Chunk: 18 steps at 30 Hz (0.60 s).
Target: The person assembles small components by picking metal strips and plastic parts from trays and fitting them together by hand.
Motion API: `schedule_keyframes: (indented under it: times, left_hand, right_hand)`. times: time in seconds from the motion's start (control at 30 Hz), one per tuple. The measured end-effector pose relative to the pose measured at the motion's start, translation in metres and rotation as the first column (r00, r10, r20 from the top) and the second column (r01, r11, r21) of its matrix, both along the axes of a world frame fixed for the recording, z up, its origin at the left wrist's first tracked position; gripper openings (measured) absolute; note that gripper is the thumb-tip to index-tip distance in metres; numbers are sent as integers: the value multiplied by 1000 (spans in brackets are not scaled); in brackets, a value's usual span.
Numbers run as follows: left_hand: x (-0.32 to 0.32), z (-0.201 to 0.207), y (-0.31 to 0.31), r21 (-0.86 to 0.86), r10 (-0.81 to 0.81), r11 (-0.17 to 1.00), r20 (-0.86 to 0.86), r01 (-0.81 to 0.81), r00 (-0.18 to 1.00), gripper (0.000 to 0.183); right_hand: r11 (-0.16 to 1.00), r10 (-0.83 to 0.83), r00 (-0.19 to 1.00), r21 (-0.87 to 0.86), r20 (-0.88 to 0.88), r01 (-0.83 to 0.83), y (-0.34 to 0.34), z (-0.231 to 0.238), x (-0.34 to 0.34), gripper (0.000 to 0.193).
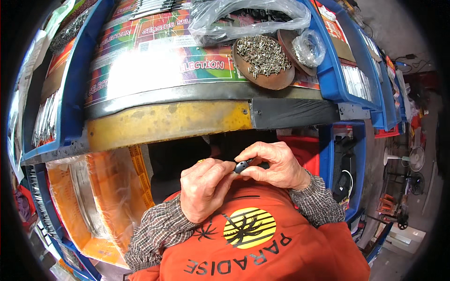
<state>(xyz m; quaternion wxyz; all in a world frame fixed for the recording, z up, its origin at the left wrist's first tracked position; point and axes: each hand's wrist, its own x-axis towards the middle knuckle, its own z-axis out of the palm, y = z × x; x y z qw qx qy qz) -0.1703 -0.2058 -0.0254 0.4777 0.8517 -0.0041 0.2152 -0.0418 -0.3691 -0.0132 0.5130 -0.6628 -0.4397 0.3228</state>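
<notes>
In front of my chest I hold a small, dark, rounded part point(241, 166) with little holes in its face. My left hand point(202, 187) pinches it from the left, fingertips closed. The thumb and forefinger of my right hand point(276, 164) close on its other side, where more of a dark piece shows between the fingers. Its exact kind cannot be made out. Beyond my hands, a brown bowl point(274, 84) on the bench holds many small silvery screws or rivets point(263, 55).
A dark-and-yellow bench edge point(168, 121) lies just beyond my hands. On the bench are a clear bag point(206, 29) with black pieces, a second bowl point(286, 40) and slim metal pieces point(154, 8). Blue bins point(75, 89) flank it; an orange-lined container point(115, 196) stands left.
</notes>
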Motion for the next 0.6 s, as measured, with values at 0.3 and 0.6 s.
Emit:
schedule_keyframes:
  times: [0.3, 0.6]
  left_hand:
    - [-7, -9, -10, -29, 8, 1000, -32, -9, 999, 23]
    - [-8, -15, -12, -16, -18, 1000, -51, 18, 999, 24]
  right_hand:
    - [992, -98, 995, 82, 26, 96, -7, -18, -20, 18]
    - [992, -84, 991, 87, -102, 93, -13, -25, -26, 14]
